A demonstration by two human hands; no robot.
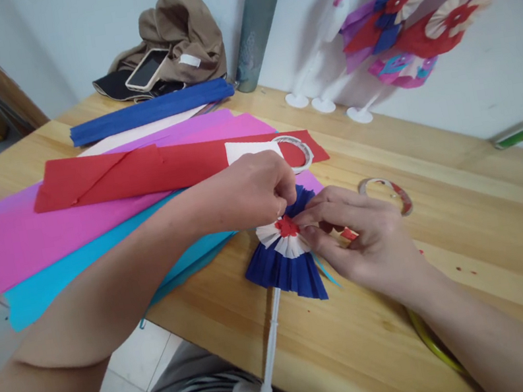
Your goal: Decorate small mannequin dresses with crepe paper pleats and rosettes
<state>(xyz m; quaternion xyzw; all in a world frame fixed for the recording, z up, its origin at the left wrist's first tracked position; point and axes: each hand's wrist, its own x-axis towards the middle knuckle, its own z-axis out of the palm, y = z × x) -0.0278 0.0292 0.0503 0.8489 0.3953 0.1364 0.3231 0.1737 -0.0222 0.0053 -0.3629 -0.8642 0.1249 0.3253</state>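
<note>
A pleated paper rosette (292,246) of blue and white crepe paper with a red centre lies at the table's front edge. Out from under it runs a white stand (271,348), tilted towards my lap, its round base over the striped clothing. My left hand (264,182) is curled in a pinch just above the red centre; anything between its fingertips is hidden. From the right, my right hand (361,226) pinches the edge of the red and white part with thumb and fingers. A small red and yellow item (348,235) shows partly behind that hand.
Red crepe paper (137,170), pink sheets (71,228) and blue sheets (42,293) are stacked left. Two tape rolls (301,149) lie nearby. Behind are a blue roll (151,110), phone (147,70), cap, bottle (258,29) and several decorated white stands (361,114). A green-handled tool (519,136) is right.
</note>
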